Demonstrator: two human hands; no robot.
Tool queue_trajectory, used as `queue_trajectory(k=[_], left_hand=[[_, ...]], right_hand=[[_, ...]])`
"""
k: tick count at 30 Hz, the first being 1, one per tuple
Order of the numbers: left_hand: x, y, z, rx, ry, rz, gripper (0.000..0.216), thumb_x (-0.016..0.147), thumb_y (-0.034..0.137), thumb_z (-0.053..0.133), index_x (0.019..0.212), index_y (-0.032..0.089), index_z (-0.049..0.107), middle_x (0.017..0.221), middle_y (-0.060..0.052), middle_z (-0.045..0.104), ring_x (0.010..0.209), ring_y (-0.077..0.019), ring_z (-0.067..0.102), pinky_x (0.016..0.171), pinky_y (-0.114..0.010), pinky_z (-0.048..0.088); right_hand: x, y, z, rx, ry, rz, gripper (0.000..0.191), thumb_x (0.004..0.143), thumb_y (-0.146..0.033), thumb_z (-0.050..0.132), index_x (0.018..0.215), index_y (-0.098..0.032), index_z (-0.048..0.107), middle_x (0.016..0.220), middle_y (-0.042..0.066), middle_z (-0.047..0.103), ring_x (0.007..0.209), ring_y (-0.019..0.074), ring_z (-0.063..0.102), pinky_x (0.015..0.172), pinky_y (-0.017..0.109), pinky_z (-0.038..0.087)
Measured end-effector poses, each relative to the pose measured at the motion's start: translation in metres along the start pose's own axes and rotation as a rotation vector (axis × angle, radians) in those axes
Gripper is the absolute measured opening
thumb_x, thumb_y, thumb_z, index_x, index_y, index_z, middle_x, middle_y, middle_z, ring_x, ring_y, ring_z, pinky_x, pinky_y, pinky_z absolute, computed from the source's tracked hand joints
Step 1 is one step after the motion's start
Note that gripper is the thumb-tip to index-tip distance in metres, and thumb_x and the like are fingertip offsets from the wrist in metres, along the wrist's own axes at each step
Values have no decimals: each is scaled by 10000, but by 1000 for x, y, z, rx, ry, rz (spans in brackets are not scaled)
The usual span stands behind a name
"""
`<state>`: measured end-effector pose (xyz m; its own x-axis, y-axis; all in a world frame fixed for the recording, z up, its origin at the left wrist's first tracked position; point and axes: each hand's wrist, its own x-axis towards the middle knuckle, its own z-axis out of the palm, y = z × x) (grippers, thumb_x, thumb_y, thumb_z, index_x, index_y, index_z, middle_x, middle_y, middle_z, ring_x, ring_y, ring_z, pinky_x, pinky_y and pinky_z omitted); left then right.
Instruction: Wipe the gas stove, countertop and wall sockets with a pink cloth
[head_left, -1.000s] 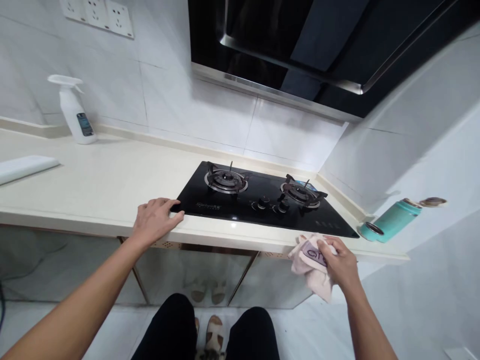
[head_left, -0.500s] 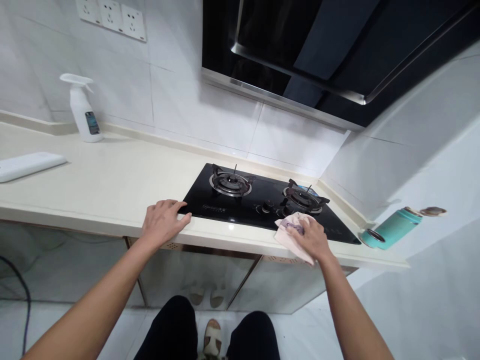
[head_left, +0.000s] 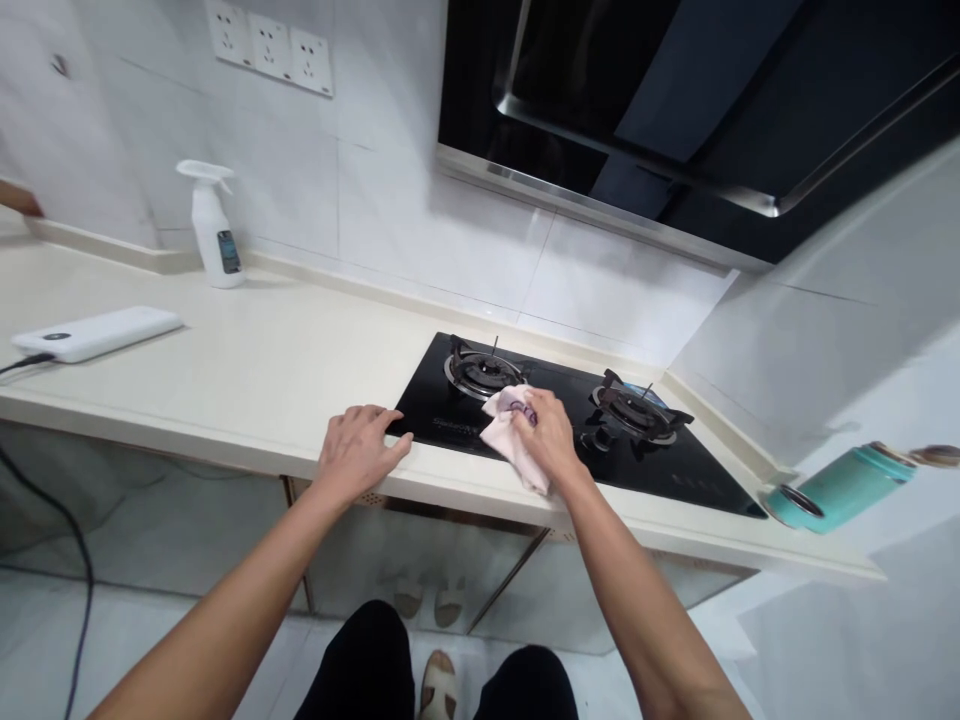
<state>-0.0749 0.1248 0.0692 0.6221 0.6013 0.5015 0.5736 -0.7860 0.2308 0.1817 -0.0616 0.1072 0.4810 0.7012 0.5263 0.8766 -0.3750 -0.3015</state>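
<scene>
A black glass gas hob (head_left: 675, 455) with two burners is set into the cream countertop (head_left: 247, 375). My right hand (head_left: 546, 435) presses a pale pink cloth (head_left: 504, 430) onto the hob's front middle, just in front of the left burner (head_left: 480, 370); its fingers are closed over the cloth. My left hand (head_left: 358, 452) rests flat on the counter's front edge at the hob's left corner, fingers spread, holding nothing.
A white spray bottle (head_left: 213, 226) stands at the back wall on the left. A white power bank (head_left: 97, 333) with a cable lies at the far left. A teal flask (head_left: 844, 488) lies at the right end. A black range hood (head_left: 675, 90) hangs above.
My right hand has slid the cloth leftward, from the counter's front edge at the right, across the hob, to in front of the left burner. My left hand has stayed put.
</scene>
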Motion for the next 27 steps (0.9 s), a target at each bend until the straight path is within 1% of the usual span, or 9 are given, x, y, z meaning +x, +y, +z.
queue_trajectory(k=[3, 5, 7, 9, 13, 17, 21, 24, 27], left_hand=[[-1, 0, 0, -13, 12, 5, 419, 949, 472, 529, 1219, 237, 749, 1252, -113, 744, 1217, -345, 613, 1030, -483, 442], [-1, 0, 0, -19, 21, -2, 410, 947, 467, 536, 1214, 243, 751, 1248, -109, 746, 1215, -344, 612, 1029, -484, 443], [-2, 1, -1, -25, 24, -8, 393, 946, 461, 540, 1205, 256, 753, 1249, -103, 747, 1215, -340, 612, 1029, -482, 443], [-3, 2, -2, -32, 16, -12, 388, 949, 461, 537, 1200, 260, 755, 1250, -103, 748, 1213, -338, 614, 1025, -483, 443], [-4, 3, -2, -34, 16, -10, 413, 958, 467, 513, 1210, 247, 755, 1263, -111, 745, 1223, -340, 613, 1021, -484, 444], [-3, 1, 1, -16, 35, 2, 432, 957, 471, 508, 1210, 225, 757, 1252, -119, 747, 1218, -345, 618, 1016, -489, 448], [-1, -1, 2, 8, 34, 8, 442, 956, 479, 509, 1218, 224, 757, 1262, -119, 748, 1222, -347, 623, 1019, -487, 452], [0, -3, 1, 17, 12, 7, 451, 956, 480, 496, 1237, 238, 752, 1272, -113, 748, 1231, -346, 623, 1029, -487, 452], [1, -3, -2, 6, -14, -1, 478, 951, 484, 477, 1257, 237, 750, 1289, -114, 743, 1253, -359, 617, 1053, -504, 448]], right_hand=[[42, 11, -3, -165, -52, 176, 482, 1003, -384, 448, 1407, -180, 614, 1558, 168, 516, 1374, 322, 500, 1171, 509, 372], [60, 18, -3, -216, -165, 267, 471, 1016, -389, 410, 1358, -156, 635, 1451, 200, 606, 1295, 333, 577, 1115, 522, 411], [67, 20, 0, -222, -257, 289, 476, 1024, -421, 393, 1276, -127, 670, 1255, 207, 707, 1131, 318, 666, 1014, 475, 475], [61, 16, 3, -242, -297, 280, 519, 1033, -469, 384, 1285, -107, 657, 1209, 216, 722, 1086, 311, 688, 970, 437, 489], [21, -8, 7, -299, -279, 196, 511, 1022, -487, 449, 1339, -131, 634, 1359, 219, 662, 1250, 334, 626, 1071, 453, 431], [-23, -44, 16, -272, -210, -1, 444, 1000, -482, 529, 1335, -229, 674, 1478, 159, 597, 1313, 333, 573, 1078, 465, 439], [-27, -71, 30, -162, -209, -163, 489, 968, -501, 600, 1411, -300, 657, 1618, 106, 492, 1415, 329, 494, 1127, 495, 421], [-15, -66, 30, -85, -257, -134, 476, 974, -487, 571, 1405, -311, 671, 1636, 57, 493, 1434, 300, 490, 1142, 486, 423], [-18, -38, 18, -66, -226, -53, 441, 964, -418, 557, 1361, -303, 708, 1608, 35, 539, 1416, 286, 519, 1142, 475, 435]])
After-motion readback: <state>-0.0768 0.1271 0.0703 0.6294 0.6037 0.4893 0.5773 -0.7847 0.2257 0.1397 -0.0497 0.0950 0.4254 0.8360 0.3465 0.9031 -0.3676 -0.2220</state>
